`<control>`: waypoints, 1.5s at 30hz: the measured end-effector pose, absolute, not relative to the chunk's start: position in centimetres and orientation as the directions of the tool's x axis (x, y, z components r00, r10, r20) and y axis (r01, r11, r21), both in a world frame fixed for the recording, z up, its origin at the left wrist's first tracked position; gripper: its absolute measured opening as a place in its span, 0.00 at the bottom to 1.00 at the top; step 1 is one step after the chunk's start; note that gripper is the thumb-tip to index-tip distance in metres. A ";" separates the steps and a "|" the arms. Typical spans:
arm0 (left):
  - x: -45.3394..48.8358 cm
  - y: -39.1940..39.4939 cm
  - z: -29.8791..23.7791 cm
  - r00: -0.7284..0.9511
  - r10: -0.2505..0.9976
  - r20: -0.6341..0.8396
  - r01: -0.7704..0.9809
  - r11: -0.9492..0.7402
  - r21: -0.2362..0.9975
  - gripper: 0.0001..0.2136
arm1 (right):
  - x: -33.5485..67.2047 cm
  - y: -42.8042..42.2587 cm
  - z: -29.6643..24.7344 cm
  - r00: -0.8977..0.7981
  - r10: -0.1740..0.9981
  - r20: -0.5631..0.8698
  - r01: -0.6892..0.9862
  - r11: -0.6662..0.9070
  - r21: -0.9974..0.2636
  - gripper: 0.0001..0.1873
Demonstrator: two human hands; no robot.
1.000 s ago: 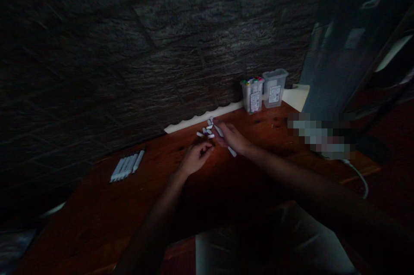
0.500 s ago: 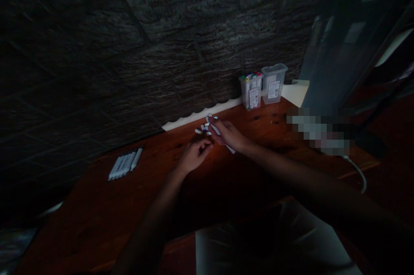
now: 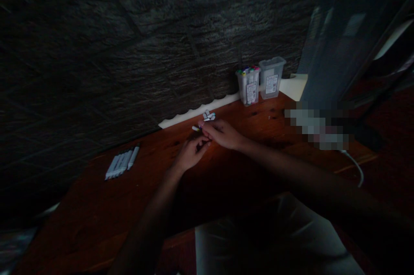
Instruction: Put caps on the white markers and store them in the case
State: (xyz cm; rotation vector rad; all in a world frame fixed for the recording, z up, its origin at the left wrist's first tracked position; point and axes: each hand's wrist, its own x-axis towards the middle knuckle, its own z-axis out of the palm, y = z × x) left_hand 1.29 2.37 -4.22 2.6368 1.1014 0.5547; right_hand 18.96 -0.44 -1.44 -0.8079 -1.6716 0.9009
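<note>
White markers (image 3: pixel 209 117) near frame centre lie just above the right hand (image 3: pixel 223 134), farther from the left hand (image 3: pixel 191 153); both curl, whether gripping I cannot tell.

On my feed, the right hand (image 3: pixel 224 134) hides part of the markers (image 3: pixel 208 116) at its grip; whether it pinches one, I can't tell. Rightward, pixelation masks a pale object (image 3: pixel 305 123).
</note>
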 end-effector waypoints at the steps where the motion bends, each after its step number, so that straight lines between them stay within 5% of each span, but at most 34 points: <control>1: 1.3 2.3 -4.2 0.647 0.722 0.245 0.632 -0.688 0.358 0.10 | 19.2 -0.3 -1.4 -0.239 0.856 0.458 0.070 0.485 -0.871 0.28; 45: 1.5 2.0 -3.9 0.643 0.727 0.243 0.642 -0.684 0.346 0.09 | 19.0 -0.1 -1.6 -0.273 0.859 0.432 0.057 0.463 -0.884 0.26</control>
